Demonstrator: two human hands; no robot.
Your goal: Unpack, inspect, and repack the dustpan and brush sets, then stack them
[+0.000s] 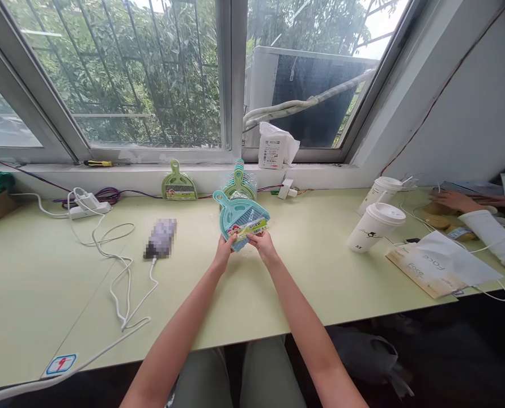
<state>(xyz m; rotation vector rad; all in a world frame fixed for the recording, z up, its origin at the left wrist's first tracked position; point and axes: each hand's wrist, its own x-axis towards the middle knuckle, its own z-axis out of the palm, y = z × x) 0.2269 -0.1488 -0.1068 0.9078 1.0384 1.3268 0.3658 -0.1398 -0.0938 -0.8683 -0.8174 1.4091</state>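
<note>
A blue dustpan and brush set (240,214) with a green-and-yellow label is held above the middle of the table, its handle pointing up and left. My left hand (224,250) grips its lower left edge. On the lower right, my right hand (263,245) pinches the edge by the label. Just behind stands a stack of similar sets (238,177) in clear wrap, green at the front, partly hidden by the held one. A single green set (178,184) leans against the wall to the left.
A phone (161,238) with a white cable and a power strip (89,208) lie left. Two white cups (373,226) and a tissue pack (435,266) are right. Another person's hands show at the far right. A white package (273,148) stands on the sill.
</note>
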